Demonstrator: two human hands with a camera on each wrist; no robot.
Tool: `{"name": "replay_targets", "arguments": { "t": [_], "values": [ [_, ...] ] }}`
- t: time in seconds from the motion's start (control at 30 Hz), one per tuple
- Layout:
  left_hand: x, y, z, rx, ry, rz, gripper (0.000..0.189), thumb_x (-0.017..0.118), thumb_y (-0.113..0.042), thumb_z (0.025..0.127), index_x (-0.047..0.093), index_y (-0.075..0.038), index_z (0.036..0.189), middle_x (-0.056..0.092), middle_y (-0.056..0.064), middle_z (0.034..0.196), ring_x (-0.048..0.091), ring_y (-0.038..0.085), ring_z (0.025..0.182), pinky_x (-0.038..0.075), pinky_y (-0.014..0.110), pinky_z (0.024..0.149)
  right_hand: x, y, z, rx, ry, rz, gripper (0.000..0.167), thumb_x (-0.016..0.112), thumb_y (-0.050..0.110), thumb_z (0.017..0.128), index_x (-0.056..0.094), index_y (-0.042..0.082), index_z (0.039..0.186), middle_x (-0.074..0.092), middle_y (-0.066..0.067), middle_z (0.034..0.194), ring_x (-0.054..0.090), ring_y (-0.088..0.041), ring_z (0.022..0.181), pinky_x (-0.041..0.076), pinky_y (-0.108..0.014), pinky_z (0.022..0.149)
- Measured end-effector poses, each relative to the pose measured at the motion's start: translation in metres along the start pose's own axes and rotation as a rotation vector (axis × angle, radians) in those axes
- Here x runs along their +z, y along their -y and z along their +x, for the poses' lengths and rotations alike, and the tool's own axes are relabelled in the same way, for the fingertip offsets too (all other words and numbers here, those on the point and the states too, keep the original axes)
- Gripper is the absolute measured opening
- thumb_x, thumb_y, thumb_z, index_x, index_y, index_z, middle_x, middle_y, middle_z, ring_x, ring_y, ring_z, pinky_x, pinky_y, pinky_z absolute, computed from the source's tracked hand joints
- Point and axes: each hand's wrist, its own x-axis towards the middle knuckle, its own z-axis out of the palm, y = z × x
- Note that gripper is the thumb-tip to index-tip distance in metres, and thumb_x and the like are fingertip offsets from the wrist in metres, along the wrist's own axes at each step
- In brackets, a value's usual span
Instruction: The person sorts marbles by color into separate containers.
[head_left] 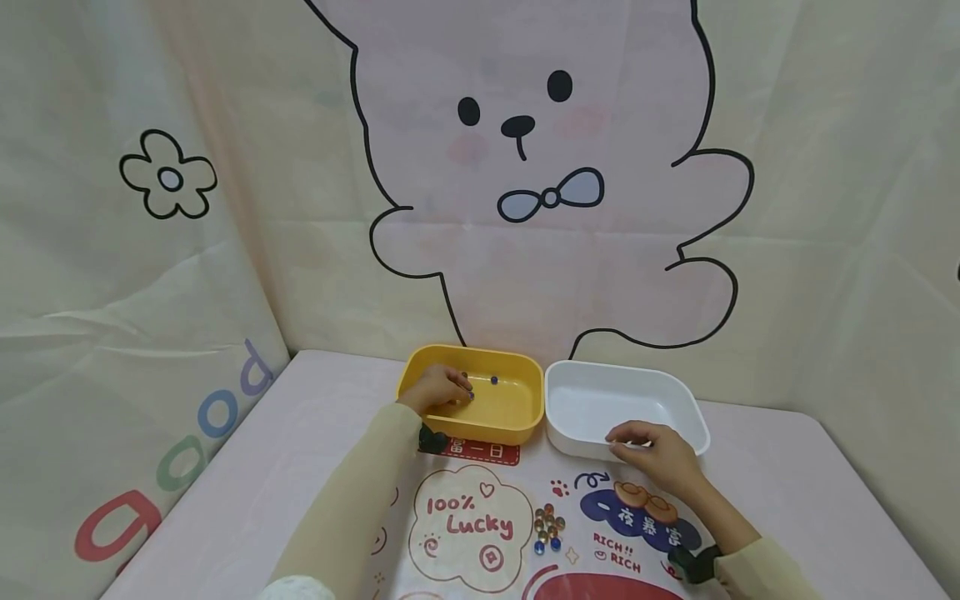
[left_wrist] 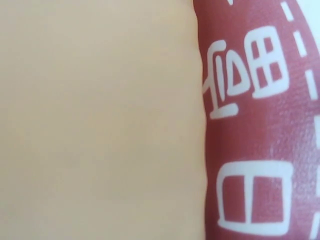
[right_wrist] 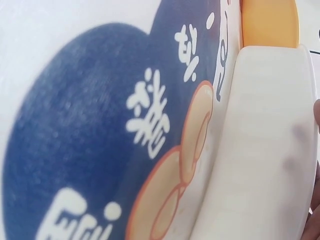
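My left hand (head_left: 438, 387) reaches into the yellow box (head_left: 522, 435), its fingers bent downward. A blue marble (head_left: 471, 397) shows right at its fingertips; whether they pinch it I cannot tell. Another blue marble (head_left: 494, 380) lies farther back on the box floor, and a darker marble (head_left: 465, 375) is just behind the hand. Over the near side of the white box (head_left: 573, 433), my right hand (head_left: 660, 454) has loosely bent fingers, thumb apart from them. Fingers (right_wrist: 316, 200) appear at the rim in the right wrist view, with dark smudges showing through the white wall.
Several amber and blue marbles (head_left: 550, 525) lie grouped on the printed tablecloth (head_left: 472, 525) in front of the boxes. The two boxes stand side by side near the backdrop (head_left: 525, 283). A sleeve (left_wrist: 100, 120) fills most of the left wrist view.
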Motion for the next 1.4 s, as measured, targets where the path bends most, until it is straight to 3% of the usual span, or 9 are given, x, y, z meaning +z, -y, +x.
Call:
{"name": "replay_targets", "arguments": {
  "t": [0.23, 0.57, 0.73, 1.0, 1.17, 1.4],
  "values": [
    [-0.003, -0.003, -0.005, -0.005, 0.001, 0.032, 0.015, 0.076, -0.016, 0.081, 0.074, -0.011, 0.095, 0.063, 0.005, 0.094, 0.054, 0.015, 0.067, 0.046, 0.022, 0.057, 0.001, 0.002, 0.001, 0.007, 0.007, 0.005, 0.011, 0.072, 0.029, 0.086, 0.073, 0.022, 0.094, 0.073, 0.002, 0.099, 0.061, -0.015, 0.088, 0.05, -0.032, 0.076],
    [-0.006, -0.015, -0.024, 0.079, 0.032, 0.073, 0.021, 0.072, -0.021, 0.086, 0.072, -0.013, 0.105, 0.065, 0.005, 0.101, 0.06, 0.018, 0.075, 0.051, 0.025, 0.064, 0.0, 0.001, 0.0, 0.024, 0.018, 0.012, 0.012, 0.072, 0.028, 0.086, 0.074, 0.021, 0.095, 0.073, 0.0, 0.1, 0.06, -0.015, 0.088, 0.049, -0.031, 0.076],
    [-0.006, -0.02, -0.033, 0.119, 0.025, 0.086, 0.029, 0.07, -0.024, 0.087, 0.07, -0.012, 0.113, 0.065, 0.004, 0.102, 0.062, 0.021, 0.085, 0.053, 0.029, 0.074, 0.0, -0.001, 0.001, 0.013, 0.02, -0.009, 0.011, 0.071, 0.028, 0.087, 0.074, 0.022, 0.095, 0.073, 0.0, 0.101, 0.06, -0.015, 0.088, 0.048, -0.031, 0.074],
    [-0.007, -0.028, -0.045, 0.183, -0.024, 0.136, 0.03, 0.072, -0.029, 0.085, 0.071, -0.016, 0.112, 0.067, 0.0, 0.099, 0.062, 0.017, 0.085, 0.051, 0.03, 0.074, 0.0, -0.003, 0.003, 0.011, 0.016, -0.017, 0.009, 0.07, 0.028, 0.087, 0.074, 0.023, 0.094, 0.073, 0.0, 0.1, 0.06, -0.016, 0.088, 0.047, -0.031, 0.074],
    [-0.008, -0.034, -0.057, 0.218, -0.036, 0.129, 0.031, 0.074, -0.031, 0.084, 0.071, -0.016, 0.111, 0.067, -0.001, 0.097, 0.06, 0.017, 0.086, 0.048, 0.029, 0.074, 0.001, -0.003, 0.003, 0.004, 0.016, -0.025, 0.01, 0.07, 0.028, 0.087, 0.074, 0.022, 0.094, 0.073, 0.0, 0.099, 0.06, -0.016, 0.087, 0.048, -0.033, 0.074],
    [-0.007, -0.042, -0.075, 0.262, -0.049, 0.1, 0.023, 0.076, -0.032, 0.082, 0.073, -0.023, 0.103, 0.068, -0.003, 0.095, 0.058, 0.019, 0.089, 0.049, 0.028, 0.073, 0.001, -0.002, 0.003, 0.018, 0.022, -0.028, 0.009, 0.07, 0.027, 0.087, 0.074, 0.023, 0.093, 0.073, 0.0, 0.1, 0.06, -0.017, 0.088, 0.047, -0.032, 0.074]
  ]
}}
